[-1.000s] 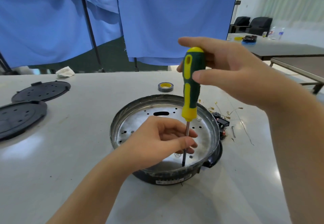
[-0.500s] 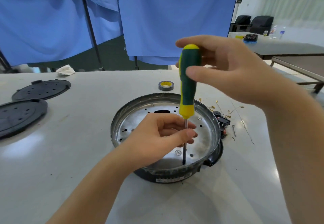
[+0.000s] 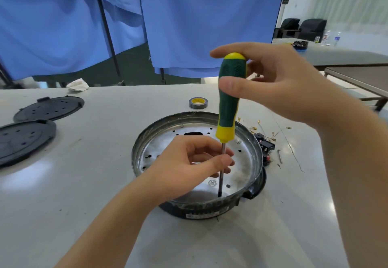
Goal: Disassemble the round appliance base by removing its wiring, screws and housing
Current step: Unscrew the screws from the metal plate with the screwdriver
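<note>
The round appliance base [image 3: 197,162] is set on the white table [image 3: 84,183], near its middle, with its open side facing up and the shiny perforated metal plate [image 3: 241,162] exposed inside the dark housing. A green and yellow screwdriver [image 3: 230,97] is held nearly upright within it, its long axis running top to bottom, handle up and tip down on the near part of the plate, close to the rim. The handle is gripped by the right hand [image 3: 279,87], thumb in front and fingers wrapped behind. The bare shaft is pinched between thumb and fingers of the left hand [image 3: 189,162], which reaches over the near-left of the base and hides part of the plate. The two hands are kept apart, one above the other along the tool. Just beside the base on the right, a black and red component [image 3: 265,148], a loose screw [image 3: 279,156] and scattered wire scraps [image 3: 273,133] are seen. A roll of tape [image 3: 198,103] lies behind the base. Two black perforated discs [image 3: 27,133] lie well apart at the left, and a crumpled white cloth [image 3: 77,85] is found at the far edge, below blue curtains [image 3: 189,20].
</note>
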Tool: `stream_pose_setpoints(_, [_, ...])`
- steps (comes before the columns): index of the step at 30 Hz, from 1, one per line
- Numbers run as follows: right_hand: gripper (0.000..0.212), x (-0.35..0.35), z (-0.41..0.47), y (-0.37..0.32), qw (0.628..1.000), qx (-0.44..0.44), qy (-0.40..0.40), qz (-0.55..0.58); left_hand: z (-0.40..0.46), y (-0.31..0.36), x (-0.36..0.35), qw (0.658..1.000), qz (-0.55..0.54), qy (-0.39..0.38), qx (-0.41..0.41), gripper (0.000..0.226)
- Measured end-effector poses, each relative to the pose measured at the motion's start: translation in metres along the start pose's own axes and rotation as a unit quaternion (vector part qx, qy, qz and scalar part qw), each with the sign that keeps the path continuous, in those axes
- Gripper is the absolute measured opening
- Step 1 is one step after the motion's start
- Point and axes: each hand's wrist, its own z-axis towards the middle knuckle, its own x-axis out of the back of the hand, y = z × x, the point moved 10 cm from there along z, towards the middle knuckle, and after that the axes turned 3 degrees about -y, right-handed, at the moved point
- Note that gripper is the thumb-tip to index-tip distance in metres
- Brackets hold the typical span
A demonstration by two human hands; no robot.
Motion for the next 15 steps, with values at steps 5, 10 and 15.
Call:
stream_pose_setpoints(5, [0.056, 0.005, -0.005, 0.003, 0.993, -0.011, -0.036, 0.111, -0.002, -0.001, -0.006, 0.999, -0.022, -0.029, 0.009, 0.017])
stream_pose_setpoints(10, [0.039, -0.005, -0.002, 0.002, 0.994, -0.011, -0.041, 0.097, 0.001, -0.002, 0.005, 1.000, 0.013, 0.019, 0.004, 0.011])
stream_pose_setpoints(15, [0.037, 0.000, 0.003, 0.007, 0.997, -0.016, 0.035, -0.070, 0.003, -0.006, 0.007, 0.998, 0.054, 0.031, 0.006, 0.015])
